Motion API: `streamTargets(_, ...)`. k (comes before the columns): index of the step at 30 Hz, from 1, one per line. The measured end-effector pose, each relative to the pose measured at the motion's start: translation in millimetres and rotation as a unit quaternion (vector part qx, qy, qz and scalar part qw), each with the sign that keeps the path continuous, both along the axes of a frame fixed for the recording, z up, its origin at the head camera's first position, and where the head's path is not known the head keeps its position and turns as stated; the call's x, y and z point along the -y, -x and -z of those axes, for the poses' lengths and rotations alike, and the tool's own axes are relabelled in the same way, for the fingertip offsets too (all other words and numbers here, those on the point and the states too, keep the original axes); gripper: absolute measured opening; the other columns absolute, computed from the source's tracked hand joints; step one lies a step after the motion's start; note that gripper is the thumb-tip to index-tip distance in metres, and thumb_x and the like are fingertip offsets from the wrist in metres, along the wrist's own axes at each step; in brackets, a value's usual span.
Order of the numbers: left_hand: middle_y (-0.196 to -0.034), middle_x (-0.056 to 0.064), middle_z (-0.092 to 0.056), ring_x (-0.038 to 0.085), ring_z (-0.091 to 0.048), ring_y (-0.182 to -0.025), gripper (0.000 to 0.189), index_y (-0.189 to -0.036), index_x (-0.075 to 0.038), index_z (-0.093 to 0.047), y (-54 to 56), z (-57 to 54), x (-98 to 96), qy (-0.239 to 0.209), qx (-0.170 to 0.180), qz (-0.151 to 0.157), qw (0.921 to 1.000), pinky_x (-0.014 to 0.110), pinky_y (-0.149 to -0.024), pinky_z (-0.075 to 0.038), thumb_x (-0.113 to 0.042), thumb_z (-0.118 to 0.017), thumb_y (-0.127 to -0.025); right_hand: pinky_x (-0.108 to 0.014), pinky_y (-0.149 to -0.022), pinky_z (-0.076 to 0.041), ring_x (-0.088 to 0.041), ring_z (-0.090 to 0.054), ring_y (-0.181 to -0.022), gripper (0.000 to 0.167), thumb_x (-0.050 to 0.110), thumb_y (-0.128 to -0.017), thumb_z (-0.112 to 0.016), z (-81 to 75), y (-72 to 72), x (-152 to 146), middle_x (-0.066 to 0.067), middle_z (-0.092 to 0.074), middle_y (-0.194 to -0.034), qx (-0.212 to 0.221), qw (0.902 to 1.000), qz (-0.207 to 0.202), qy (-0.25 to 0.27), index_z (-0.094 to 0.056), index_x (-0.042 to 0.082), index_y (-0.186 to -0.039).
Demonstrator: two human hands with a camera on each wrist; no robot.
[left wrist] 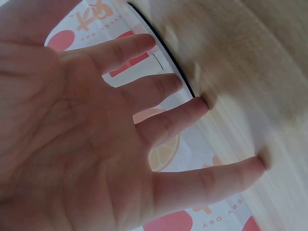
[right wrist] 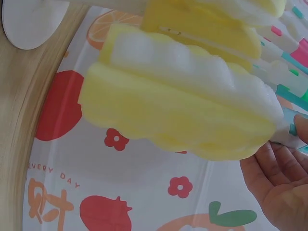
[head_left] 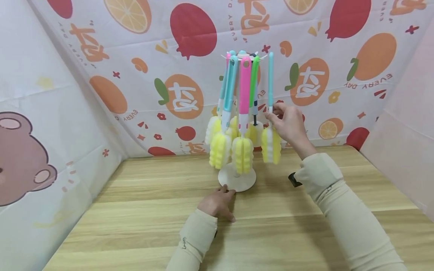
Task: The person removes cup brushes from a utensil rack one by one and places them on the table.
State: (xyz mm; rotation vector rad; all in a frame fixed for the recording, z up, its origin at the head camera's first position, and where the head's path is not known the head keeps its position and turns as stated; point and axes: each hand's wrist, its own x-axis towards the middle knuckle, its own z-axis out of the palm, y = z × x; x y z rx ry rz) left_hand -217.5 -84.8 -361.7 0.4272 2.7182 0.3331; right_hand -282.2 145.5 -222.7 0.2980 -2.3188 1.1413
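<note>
My right hand (head_left: 289, 122) pinches a sponge bottle brush (head_left: 271, 79) just below its light-blue handle. That brush hangs upright, its yellow-and-white sponge head (right wrist: 183, 106) down, the handle top right beside a hook of the white rotating rack. Several more brushes hang around the rack, among them a pink-handled brush (head_left: 244, 84), a green-handled brush (head_left: 254, 81) and a light-blue one (head_left: 230, 86). My left hand (head_left: 215, 203), its fingers spread and straight, touches the front edge of the rack's round white base (head_left: 237, 183). In the left wrist view the fingertips (left wrist: 204, 103) meet that edge and the tabletop.
The rack stands on a wood-grain table (head_left: 152, 218). Behind it hangs a white cloth (head_left: 217, 19) printed with fruit, and at the left a pale cloth with a bear print (head_left: 25, 162) closes off the side.
</note>
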Motion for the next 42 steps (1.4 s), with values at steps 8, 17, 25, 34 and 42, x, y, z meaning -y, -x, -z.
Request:
streamTargets(8,-0.162,0.017,-0.031,0.039,-0.032,-0.146,0.086,-0.151,-0.015,-0.048,-0.2,0.4,0.6,0.003,0.002,0.000,1.0000,0.062,-0.106,-0.041,-0.030,-0.090,-0.077,-0.037,-0.080,-0.044,-0.032,-0.060,-0.091,0.027,0.011,-0.098,-0.067,0.5,-1.4,-3,-0.022,-0.071,-0.099,0.006,1.0000,0.002,-0.005,-0.068,-0.008,-0.118)
streamTargets(17,-0.162,0.018,-0.031,0.038,-0.031,-0.147,0.086,-0.151,-0.014,-0.048,-0.1,-1.5,0.0,-0.002,-0.001,0.003,1.0000,0.061,-0.106,-0.041,-0.029,-0.090,-0.077,-0.029,-0.068,-0.046,-0.030,-0.058,-0.086,0.027,0.012,-0.098,-0.068,0.9,-0.3,-6,-0.021,-0.069,-0.098,0.015,0.9998,0.015,-0.003,-0.068,-0.009,-0.116)
streamTargets(25,-0.162,0.017,-0.031,0.038,-0.031,-0.147,0.086,-0.151,-0.015,-0.048,-0.3,-3.6,0.1,0.001,0.001,0.000,1.0000,0.062,-0.106,-0.041,-0.029,-0.090,-0.077,-0.026,-0.068,-0.048,-0.030,-0.062,-0.086,0.030,0.012,-0.099,-0.067,-3.2,-2.5,-7,-0.021,-0.068,-0.098,0.021,0.9996,0.016,-0.006,-0.067,-0.009,-0.119)
streamTargets(34,-0.162,0.017,-0.032,0.038,-0.032,-0.146,0.086,-0.151,-0.015,-0.049,-0.8,-0.3,-0.2,0.005,0.000,0.002,1.0000,0.061,-0.106,-0.041,-0.031,-0.090,-0.077,-0.028,-0.068,-0.051,-0.034,-0.069,-0.084,0.025,0.011,-0.098,-0.068,3.2,-3.1,-13,-0.023,-0.070,-0.097,0.027,0.9990,0.025,-0.027,-0.069,-0.009,-0.113)
streamTargets(42,-0.161,0.018,-0.033,0.038,-0.034,-0.145,0.085,-0.150,-0.014,-0.049,-1.5,-0.1,-0.1,0.008,-0.010,0.008,0.9999,0.059,-0.106,-0.042,-0.031,-0.091,-0.077,-0.036,-0.067,-0.044,-0.032,-0.055,-0.083,0.019,0.010,-0.097,-0.068,8.3,-3.6,-17,-0.022,-0.067,-0.091,0.029,0.9973,0.046,-0.050,-0.068,-0.008,-0.104)
